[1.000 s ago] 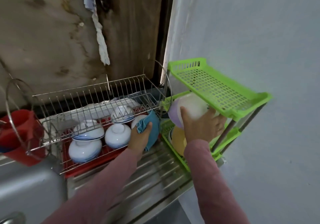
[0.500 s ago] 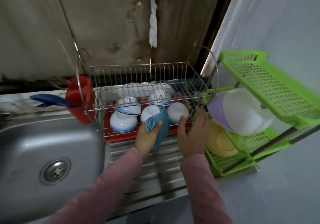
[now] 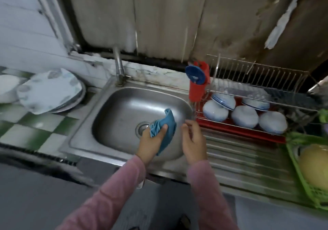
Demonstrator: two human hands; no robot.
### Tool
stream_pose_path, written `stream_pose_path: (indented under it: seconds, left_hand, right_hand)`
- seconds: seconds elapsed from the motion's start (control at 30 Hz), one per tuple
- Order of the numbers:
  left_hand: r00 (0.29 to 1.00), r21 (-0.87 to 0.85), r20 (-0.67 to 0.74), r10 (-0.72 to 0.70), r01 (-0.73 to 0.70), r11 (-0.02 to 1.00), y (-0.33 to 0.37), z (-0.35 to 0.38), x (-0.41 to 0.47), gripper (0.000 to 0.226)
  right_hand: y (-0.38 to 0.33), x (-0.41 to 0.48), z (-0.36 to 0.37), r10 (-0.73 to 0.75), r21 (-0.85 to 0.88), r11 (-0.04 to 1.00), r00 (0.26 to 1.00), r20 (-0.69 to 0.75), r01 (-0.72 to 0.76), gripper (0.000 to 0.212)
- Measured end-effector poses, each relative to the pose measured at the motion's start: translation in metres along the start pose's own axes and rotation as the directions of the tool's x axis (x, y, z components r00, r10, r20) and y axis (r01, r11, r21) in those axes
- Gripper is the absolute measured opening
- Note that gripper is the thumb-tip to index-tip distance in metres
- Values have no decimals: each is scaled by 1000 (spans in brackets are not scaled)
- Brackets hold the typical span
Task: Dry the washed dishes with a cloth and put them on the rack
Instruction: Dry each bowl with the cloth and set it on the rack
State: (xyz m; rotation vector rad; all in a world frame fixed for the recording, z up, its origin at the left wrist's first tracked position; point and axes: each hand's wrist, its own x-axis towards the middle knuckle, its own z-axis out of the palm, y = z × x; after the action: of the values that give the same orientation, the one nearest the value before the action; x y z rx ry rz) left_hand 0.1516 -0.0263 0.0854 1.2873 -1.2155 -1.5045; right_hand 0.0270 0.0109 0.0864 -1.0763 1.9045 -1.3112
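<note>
My left hand (image 3: 150, 145) grips a bunched blue cloth (image 3: 164, 130) above the steel sink (image 3: 124, 109). Beside it, my right hand (image 3: 193, 139) hangs over the sink's right rim with loosely curled fingers and holds nothing. Several white plates with a leaf pattern (image 3: 49, 91) lie stacked on the counter at the left. The wire dish rack (image 3: 257, 80) on a red tray (image 3: 241, 132) holds several upturned white and blue bowls (image 3: 245, 117). A green plastic rack (image 3: 301, 167) at the right edge holds a yellow plate (image 3: 316, 165).
A tap (image 3: 118, 64) rises behind the sink. A red utensil cup (image 3: 197, 87) with a blue item hangs on the wire rack's left end. The ribbed steel drainboard (image 3: 248, 162) runs between sink and green rack. Green and white tiles (image 3: 35, 128) cover the left counter.
The view swung left from the green rack to the sink. My right hand left the dish on the green rack and came back empty; both hands moved left over the sink.
</note>
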Motion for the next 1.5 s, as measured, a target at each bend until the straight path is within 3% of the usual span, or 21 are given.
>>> stream_pose_path:
  seconds: [0.1, 0.3, 0.43, 0.73, 1.0, 1.27, 1.5]
  left_hand:
    - [993, -28, -113, -46, 43, 999, -12, -67, -16, 8]
    - [933, -91, -359, -31, -2, 996, -24, -185, -46, 19]
    - [870, -119, -492, -39, -23, 993, -32, -246, -58, 8]
    - [718, -171, -690, -90, -40, 984, -49, -377, -43, 14]
    - [686, -128, -722, -96, 4, 992, -36, -515, 30, 16]
    - [708, -98, -694, -130, 86, 991, -31, -623, 97, 9]
    - [785, -108, -598, -161, 120, 987, -32, -700, 160, 17]
  right_hand:
    - [-16, -24, 61, -36, -60, 997, 984, 177, 47, 11]
    - [-39, -70, 161, -71, -110, 985, 895, 440, 132, 18]
    - [-54, -90, 218, -72, -125, 978, 831, 552, 167, 18]
    - [-84, -99, 360, -61, -164, 951, 678, 733, 262, 19]
    - [-124, -59, 513, -67, -286, 847, 624, 778, 448, 21]
    - [-155, -21, 627, 34, -478, 617, 585, 811, 626, 23]
    - [-162, -9, 701, 101, -521, 728, 681, 725, 446, 23]
